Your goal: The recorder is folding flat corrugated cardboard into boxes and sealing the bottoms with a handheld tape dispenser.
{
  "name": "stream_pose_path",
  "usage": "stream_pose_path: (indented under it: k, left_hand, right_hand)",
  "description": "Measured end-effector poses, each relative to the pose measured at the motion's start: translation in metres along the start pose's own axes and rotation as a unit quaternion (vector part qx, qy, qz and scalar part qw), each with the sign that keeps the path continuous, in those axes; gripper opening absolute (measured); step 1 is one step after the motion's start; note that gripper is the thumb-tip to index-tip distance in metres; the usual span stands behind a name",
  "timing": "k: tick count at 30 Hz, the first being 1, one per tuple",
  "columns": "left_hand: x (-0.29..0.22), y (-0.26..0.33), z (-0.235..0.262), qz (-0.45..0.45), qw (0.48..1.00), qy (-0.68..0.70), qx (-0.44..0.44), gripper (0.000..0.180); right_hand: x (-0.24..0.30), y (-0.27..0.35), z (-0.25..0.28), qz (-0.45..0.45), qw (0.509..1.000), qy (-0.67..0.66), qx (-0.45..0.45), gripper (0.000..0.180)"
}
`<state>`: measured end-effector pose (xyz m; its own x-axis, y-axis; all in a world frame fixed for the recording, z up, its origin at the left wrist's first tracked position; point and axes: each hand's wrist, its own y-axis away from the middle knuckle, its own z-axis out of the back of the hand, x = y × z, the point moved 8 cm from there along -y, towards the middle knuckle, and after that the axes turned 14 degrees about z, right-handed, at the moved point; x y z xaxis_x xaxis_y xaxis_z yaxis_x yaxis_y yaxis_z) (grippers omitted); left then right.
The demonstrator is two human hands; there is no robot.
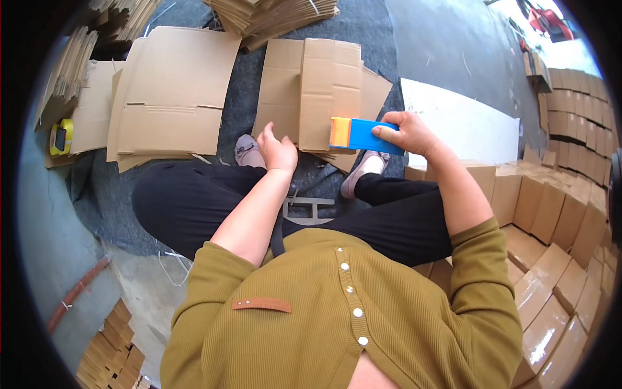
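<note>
In front of me, between my feet, stands a brown cardboard box (317,84) with its flaps closed and a seam running along the top. My right hand (414,133) grips a blue tape dispenser (370,135) with an orange front end, which lies over the near right corner of the box. To the left of the box is my left hand (280,152), fingers apart and slightly bent, with nothing in it. A flat cardboard sheet (277,84) shows beneath and beside the box.
Flattened cartons (181,91) lie at the left, with a yellow tape roll (61,137) past them. More folded cardboard (278,19) is stacked at the far side. Taped boxes (551,285) fill the right. A white sheet (460,120) lies on the floor.
</note>
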<state>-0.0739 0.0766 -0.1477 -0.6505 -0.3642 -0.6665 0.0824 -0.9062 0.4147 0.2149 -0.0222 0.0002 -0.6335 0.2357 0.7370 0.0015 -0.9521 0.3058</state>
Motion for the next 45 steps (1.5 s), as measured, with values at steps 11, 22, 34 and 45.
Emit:
stream_pose_path:
  k: [11,22,34,45]
  left_hand:
    - [-0.129,0.101,-0.003,-0.429,0.865,-0.206,0.161,0.092]
    - [-0.111,0.110,0.006,-0.442,0.863,-0.206,0.133,0.092]
    - [-0.086,0.123,0.001,-0.438,0.827,-0.294,0.194,0.099]
    - [-0.085,0.126,0.001,-0.443,0.804,-0.366,0.153,0.092]
  right_hand:
    - [-0.006,-0.003,0.001,0.000,1.000,0.001,0.016,0.044]
    - [-0.013,0.000,-0.002,0.010,0.999,-0.009,0.049,0.050]
    - [-0.005,0.005,0.009,-0.013,0.994,-0.007,0.112,0.046]
    - [-0.008,0.046,0.049,-0.038,0.998,-0.011,0.043,0.039]
